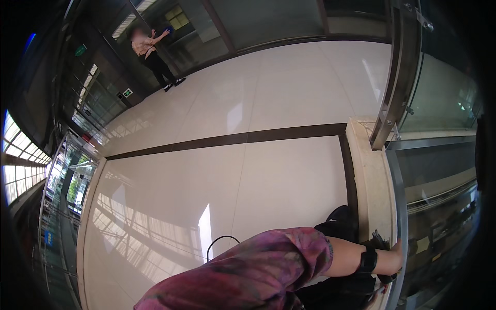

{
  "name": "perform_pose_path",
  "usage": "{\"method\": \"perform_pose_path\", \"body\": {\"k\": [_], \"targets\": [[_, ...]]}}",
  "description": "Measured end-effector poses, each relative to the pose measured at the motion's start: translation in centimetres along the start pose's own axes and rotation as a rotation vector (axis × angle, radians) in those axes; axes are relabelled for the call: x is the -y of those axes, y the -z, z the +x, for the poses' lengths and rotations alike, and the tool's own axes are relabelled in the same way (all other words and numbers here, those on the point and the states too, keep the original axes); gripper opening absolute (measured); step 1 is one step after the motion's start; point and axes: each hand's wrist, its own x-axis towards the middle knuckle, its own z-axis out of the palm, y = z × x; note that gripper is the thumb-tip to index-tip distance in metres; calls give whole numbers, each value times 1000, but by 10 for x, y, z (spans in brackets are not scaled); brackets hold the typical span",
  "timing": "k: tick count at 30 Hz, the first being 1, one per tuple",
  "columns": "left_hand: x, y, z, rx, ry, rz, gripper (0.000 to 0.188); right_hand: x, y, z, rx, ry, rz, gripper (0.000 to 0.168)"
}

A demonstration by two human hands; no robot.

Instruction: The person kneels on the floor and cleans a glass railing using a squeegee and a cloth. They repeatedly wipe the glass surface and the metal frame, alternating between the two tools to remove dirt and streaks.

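My left arm, in a purple and pink patterned sleeve (263, 263), reaches across to the right. A black band (368, 259) is strapped around the wrist. At its end, my left hand (396, 256) is at the grey metal rail (397, 217) along the foot of a glass panel. The fingers are mostly hidden, so their grip cannot be made out. Small dark items (379, 240) lie beside the wrist on the pale stone ledge (370, 182). Below the arm are black fabric and a dark shoe (341, 213). My right hand is out of view.
Shiny beige floor tiles (217, 174) are crossed by a dark strip (248, 137). A curved black cord (221, 237) shows behind my sleeve. A metal post (399, 69) rises from the ledge. Another person (151, 54) stands with raised hands at the far glass wall (271, 23).
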Motion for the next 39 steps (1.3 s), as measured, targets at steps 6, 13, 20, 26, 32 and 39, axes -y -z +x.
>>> {"method": "perform_pose_path", "body": {"k": [6,13,20,26,32,39], "targets": [[0,2,-4,14,-8,19,63,-1,2,-2,-9,-3,-7,40],[-3,2,-1,28,-24,65,70,-4,4,-1,-18,-12,-26,40],[-5,4,5,38,-45,213,71,-4,6,3,-34,-13,-51,40],[-13,-14,28,145,-398,1179,76,-4,-6,4,-27,-16,-63,40],[6,-6,-52,-197,17,-54,44,-46,34,-7,-37,111,-166,40],[27,-4,-94,-392,-38,-270,13,-86,14,-26,-240,-144,441,47]]}}
